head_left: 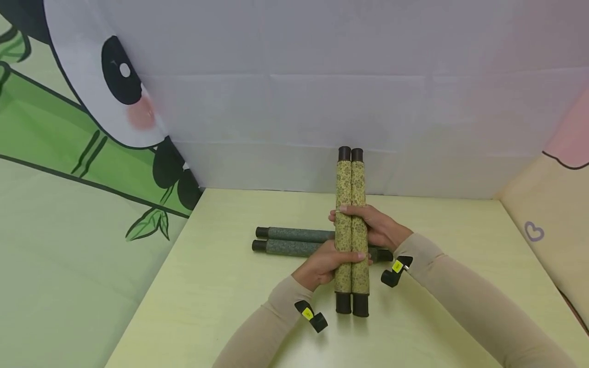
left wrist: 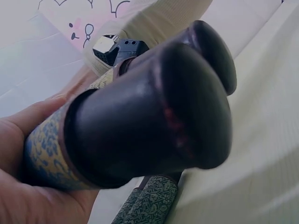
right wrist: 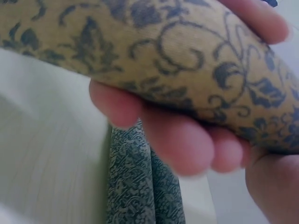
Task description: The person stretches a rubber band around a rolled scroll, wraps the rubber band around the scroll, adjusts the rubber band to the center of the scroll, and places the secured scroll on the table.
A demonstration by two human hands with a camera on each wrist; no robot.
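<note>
Your left hand, in a beige sleeve with a black camera at the wrist, curls firmly round two yellow patterned rolls, its thumb laid across both below their middle. The pair, side by side and finished with dark caps, is held above the pale table. Beneath it, two green rolls lie crosswise on the tabletop, partly hidden by your hands and the yellow pair. Farther along, your right hand is closed round the same yellow rolls, fingers wrapped behind. At the back hangs a pale backdrop, a cartoon panda at its left.
</note>
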